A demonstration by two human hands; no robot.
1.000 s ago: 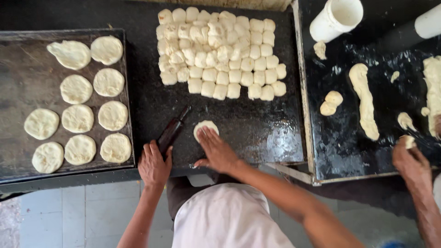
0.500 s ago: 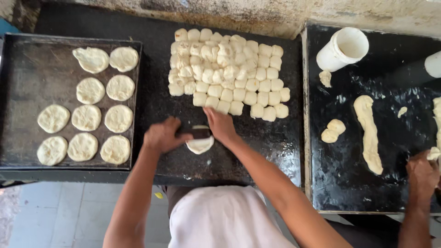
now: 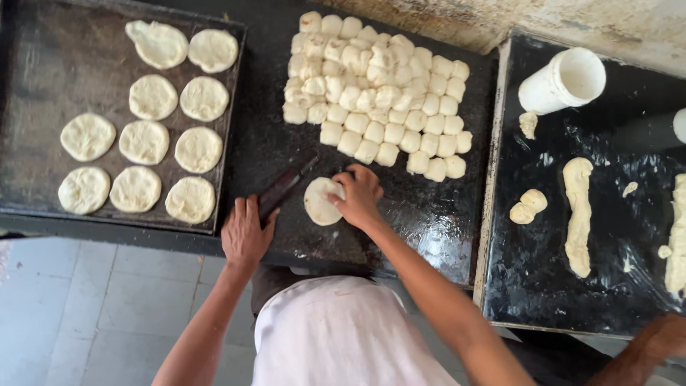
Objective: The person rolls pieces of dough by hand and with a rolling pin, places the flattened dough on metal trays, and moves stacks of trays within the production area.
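The right hand (image 3: 361,194) lies with fingers spread and slightly curled over the right edge of a flattened dough disc (image 3: 319,201), a loose, open grip that touches the disc without closing round it. The disc lies on the dark desk (image 3: 429,221), just below a packed block of small dough pieces (image 3: 379,86). The left hand (image 3: 245,232) rests flat on the desk, its grip open, fingertips against the near end of a dark rolling stick (image 3: 286,187) that slants up towards the dough pieces. To the left, a dark tray (image 3: 43,78) holds ten flattened discs in rows. To the right, a black sheet (image 3: 607,236) carries a white cup (image 3: 564,80), dough lumps (image 3: 527,207) and a long dough strip (image 3: 577,214). Another person's hand (image 3: 661,339) shows at the lower right corner.
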